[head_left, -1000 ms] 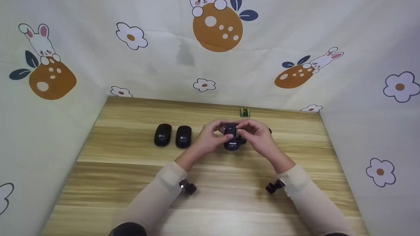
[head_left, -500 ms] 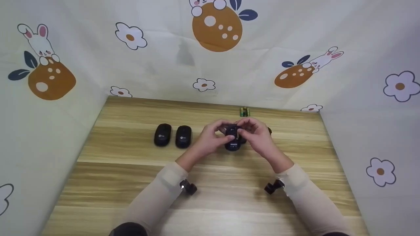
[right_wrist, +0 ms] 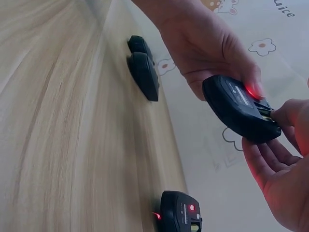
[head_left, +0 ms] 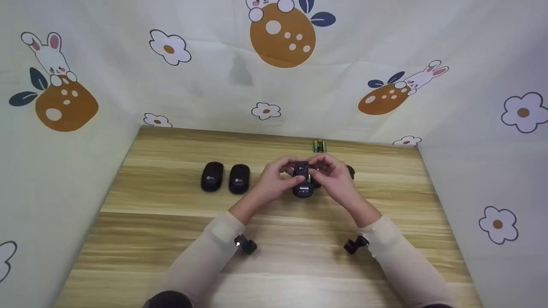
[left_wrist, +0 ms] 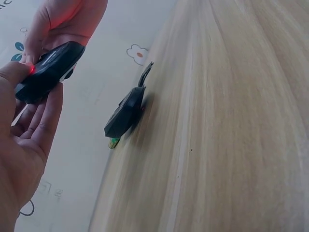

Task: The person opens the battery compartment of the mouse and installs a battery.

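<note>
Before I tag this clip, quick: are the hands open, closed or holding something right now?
Left hand: closed, holding the upturned mouse.
Right hand: closed, gripping the same mouse at its battery slot.

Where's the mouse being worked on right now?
In the head view, the mouse is slightly right of centre, held between the left hand and right hand, with the loose batteries beyond it.

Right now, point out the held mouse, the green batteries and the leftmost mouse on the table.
Held mouse (right_wrist: 235, 112): right wrist view, on its dark shell.
Green batteries (head_left: 320, 146): head view, middle of the group.
Leftmost mouse (head_left: 212, 176): head view, middle of its top.
</note>
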A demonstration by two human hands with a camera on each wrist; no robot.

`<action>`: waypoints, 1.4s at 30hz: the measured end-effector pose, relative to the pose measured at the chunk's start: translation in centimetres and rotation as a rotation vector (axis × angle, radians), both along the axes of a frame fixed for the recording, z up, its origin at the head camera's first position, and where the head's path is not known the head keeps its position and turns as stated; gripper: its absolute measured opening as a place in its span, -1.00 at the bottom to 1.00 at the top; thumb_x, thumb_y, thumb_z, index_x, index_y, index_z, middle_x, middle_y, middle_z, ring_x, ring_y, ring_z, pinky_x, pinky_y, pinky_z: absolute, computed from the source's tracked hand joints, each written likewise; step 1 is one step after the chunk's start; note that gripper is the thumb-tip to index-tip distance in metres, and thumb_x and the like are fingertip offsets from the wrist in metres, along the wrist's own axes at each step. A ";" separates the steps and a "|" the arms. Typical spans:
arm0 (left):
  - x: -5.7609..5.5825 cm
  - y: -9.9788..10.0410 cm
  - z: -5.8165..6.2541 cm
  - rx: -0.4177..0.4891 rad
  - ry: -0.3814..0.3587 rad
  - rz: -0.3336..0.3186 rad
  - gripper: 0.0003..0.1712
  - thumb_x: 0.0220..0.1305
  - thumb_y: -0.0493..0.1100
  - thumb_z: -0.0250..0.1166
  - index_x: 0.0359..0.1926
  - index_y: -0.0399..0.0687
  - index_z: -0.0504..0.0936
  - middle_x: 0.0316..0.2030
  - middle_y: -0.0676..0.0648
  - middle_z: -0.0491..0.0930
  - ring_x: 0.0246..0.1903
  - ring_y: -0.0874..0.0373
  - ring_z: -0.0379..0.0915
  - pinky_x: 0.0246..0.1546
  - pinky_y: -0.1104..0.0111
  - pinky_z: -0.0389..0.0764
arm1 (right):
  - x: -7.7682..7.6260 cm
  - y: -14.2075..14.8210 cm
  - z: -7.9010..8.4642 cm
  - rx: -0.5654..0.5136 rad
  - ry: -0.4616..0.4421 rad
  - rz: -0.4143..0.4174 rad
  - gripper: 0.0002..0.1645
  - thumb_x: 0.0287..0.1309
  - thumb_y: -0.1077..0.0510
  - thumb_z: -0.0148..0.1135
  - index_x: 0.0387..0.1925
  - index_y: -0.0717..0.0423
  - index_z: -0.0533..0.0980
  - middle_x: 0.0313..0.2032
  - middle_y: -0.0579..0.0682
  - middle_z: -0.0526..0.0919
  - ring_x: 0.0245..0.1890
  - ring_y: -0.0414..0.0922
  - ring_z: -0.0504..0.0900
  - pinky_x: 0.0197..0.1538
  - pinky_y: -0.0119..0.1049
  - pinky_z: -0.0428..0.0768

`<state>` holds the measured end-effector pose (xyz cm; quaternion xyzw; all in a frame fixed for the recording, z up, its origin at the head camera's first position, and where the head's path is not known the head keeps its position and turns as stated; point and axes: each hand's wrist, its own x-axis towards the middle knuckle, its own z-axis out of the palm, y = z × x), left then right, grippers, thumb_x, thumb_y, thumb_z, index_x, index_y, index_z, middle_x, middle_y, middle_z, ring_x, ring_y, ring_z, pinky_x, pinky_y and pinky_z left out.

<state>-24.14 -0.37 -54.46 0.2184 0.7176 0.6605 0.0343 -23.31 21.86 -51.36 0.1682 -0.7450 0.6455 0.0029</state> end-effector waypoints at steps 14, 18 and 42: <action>-0.1 -0.5 0.0 0.015 -0.094 0.024 -0.48 0.45 -0.22 0.52 0.37 -0.14 0.66 0.18 -0.14 0.64 -0.08 0.01 0.70 -0.18 0.35 0.75 | 0.1 1.7 -0.6 0.305 0.274 0.256 -0.03 0.13 0.25 0.73 0.53 0.15 0.47 0.47 0.13 0.43 0.48 0.11 0.45 0.51 0.10 0.51; -0.1 -0.5 -0.1 0.032 -0.133 0.033 -0.47 0.47 -0.21 0.51 0.39 -0.13 0.64 0.22 -0.15 0.61 -0.11 0.02 0.69 -0.22 0.34 0.78 | 0.1 1.7 -0.5 0.435 0.338 0.277 0.20 0.02 0.22 0.80 0.64 0.12 0.34 0.53 0.11 0.35 0.56 0.09 0.36 0.62 0.06 0.35; -1.4 -2.7 -0.7 -0.378 0.057 -0.131 0.24 0.21 -0.17 0.70 0.76 -0.08 0.16 0.65 -0.14 0.29 0.38 -0.15 0.50 0.48 0.02 0.50 | -2.0 1.7 -2.2 0.583 0.330 0.161 0.15 0.06 -0.07 0.79 0.59 0.17 0.42 0.48 0.10 0.49 0.49 0.13 0.49 0.59 0.09 0.41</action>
